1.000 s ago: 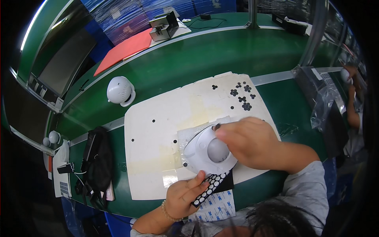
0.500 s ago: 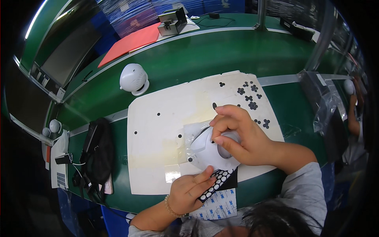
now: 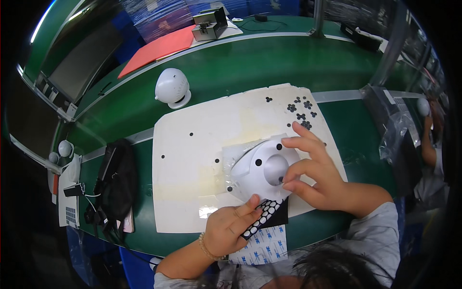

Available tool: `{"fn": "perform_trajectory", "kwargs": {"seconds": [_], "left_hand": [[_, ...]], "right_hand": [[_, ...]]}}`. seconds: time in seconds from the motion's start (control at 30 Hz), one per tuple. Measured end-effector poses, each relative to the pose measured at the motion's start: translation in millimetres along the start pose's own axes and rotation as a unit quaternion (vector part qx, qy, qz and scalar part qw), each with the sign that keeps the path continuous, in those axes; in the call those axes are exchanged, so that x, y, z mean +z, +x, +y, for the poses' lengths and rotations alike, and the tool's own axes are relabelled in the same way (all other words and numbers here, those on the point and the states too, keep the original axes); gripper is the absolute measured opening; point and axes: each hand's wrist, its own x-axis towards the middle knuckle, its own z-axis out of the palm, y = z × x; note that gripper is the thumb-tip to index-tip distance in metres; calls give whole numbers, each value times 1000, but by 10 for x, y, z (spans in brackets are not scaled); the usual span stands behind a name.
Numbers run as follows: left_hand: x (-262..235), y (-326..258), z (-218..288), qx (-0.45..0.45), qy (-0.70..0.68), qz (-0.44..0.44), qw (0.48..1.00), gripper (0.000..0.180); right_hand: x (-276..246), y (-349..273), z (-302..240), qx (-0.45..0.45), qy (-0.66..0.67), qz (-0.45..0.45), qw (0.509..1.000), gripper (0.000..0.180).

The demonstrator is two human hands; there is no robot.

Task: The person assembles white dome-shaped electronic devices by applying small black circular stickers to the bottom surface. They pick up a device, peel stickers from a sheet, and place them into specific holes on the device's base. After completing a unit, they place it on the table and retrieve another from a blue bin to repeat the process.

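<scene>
A white rounded plastic housing [image 3: 248, 174] with a silvery round recess lies on the white board in front of me. Black round pads [image 3: 258, 163] sit on its rim. My right hand [image 3: 315, 176] is over its right side, with thumb and a fingertip pinched at another small black pad [image 3: 281, 179]; the index finger is raised. My left hand [image 3: 231, 229] grips a black strip with rows of white circles [image 3: 263, 219], and its fingertips reach the housing's lower edge. Fingers hide part of the strip.
The white board [image 3: 185, 197] carries scattered black dots and, at its far right, clusters of them [image 3: 301, 116]. Beyond it stands another white rounded device [image 3: 172, 88]. A black bag [image 3: 118, 178] lies left; a printed backing sheet [image 3: 262, 248] is near me. A person's arm shows far right.
My right hand has drawn back to the right, uncovering the housing's recess and pads. The left hand keeps the strip. Beyond the board, the white device has shifted slightly right.
</scene>
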Motion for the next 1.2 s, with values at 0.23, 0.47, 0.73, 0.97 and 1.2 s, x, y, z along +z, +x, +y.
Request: {"fn": "perform_trajectory", "kwargs": {"seconds": [0.23,0.47,0.73,0.97,1.2], "left_hand": [[79,21,4,8,16,41,999,39],[108,20,3,13,26,50,998,38],[132,29,-15,19,21,56,998,38],[133,31,0,14,28,52,998,38],[148,26,-2,15,22,50,998,40]], "right_hand": [[80,-80,-1,46,63,-78,994,7],[126,-95,35,51,71,-69,994,9],[157,-103,59,57,95,-56,992,9],[182,-112,49,53,85,-38,994,5],[215,-146,51,33,63,-20,997,8]]}}
